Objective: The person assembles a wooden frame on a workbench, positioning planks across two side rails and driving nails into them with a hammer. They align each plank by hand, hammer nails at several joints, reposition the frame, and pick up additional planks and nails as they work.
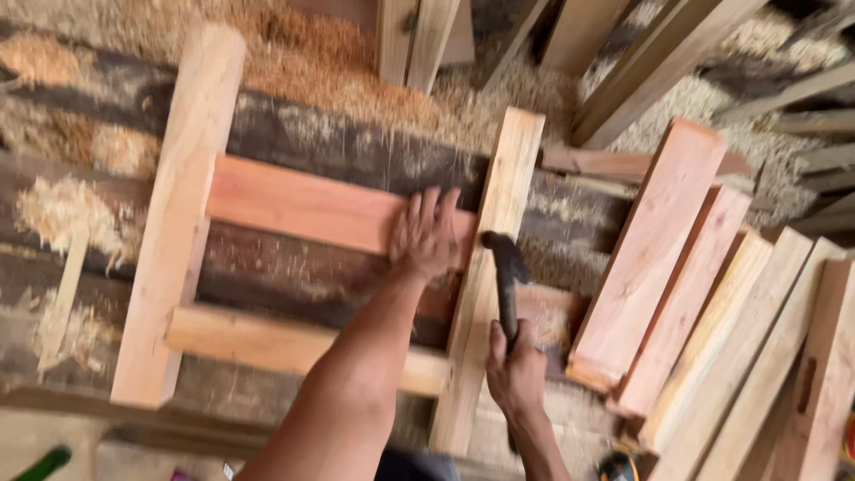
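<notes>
the right hand (515, 370) is fisted round one dark hammer (506, 276), its head just beside the left hand (425, 236). the left hand lies flat, fingers spread, gripping nothing, pressing the reddish rail (303, 207). two rails cross two pale uprights (183, 214) in one frame. right of the hammer lean about five loose boards (655, 249); beyond, sawdust (303, 62).
</notes>
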Motion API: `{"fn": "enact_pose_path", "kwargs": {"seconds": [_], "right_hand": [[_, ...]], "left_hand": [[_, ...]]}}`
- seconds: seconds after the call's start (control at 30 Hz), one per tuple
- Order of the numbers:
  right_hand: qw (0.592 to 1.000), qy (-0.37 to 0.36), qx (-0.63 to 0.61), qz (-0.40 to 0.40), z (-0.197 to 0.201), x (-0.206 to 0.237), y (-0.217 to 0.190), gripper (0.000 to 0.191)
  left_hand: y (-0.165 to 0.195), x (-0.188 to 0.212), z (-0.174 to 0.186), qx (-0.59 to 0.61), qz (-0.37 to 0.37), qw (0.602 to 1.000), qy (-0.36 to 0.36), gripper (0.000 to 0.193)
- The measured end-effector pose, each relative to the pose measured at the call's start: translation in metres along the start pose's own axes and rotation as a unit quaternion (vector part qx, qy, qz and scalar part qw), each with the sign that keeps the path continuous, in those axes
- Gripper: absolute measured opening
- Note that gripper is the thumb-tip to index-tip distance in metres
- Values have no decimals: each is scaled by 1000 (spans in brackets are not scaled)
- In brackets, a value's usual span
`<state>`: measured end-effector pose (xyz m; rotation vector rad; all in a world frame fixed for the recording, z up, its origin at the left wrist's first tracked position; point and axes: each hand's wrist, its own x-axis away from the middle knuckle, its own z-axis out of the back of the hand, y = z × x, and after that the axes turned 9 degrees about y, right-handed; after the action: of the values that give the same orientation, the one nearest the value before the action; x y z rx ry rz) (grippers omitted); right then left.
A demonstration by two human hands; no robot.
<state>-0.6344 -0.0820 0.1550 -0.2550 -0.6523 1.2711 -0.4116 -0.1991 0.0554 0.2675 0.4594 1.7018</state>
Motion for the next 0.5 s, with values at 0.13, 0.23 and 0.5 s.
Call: {"fn": "enact_pose_path", "kwargs": {"seconds": [0.13, 0.23, 0.5], "right_hand": [[996, 53, -40, 58, -5, -5, 11, 34], [987, 26, 21, 158, -1, 0, 11, 47], [960, 147, -175, 162, 5, 9, -10, 39]], "left_hand": [[1, -4, -3, -10, 22, 999, -44, 61], [3, -1, -7, 7, 49, 995, -84, 51], [3, 4, -2, 0, 32, 999, -11, 49]]}}
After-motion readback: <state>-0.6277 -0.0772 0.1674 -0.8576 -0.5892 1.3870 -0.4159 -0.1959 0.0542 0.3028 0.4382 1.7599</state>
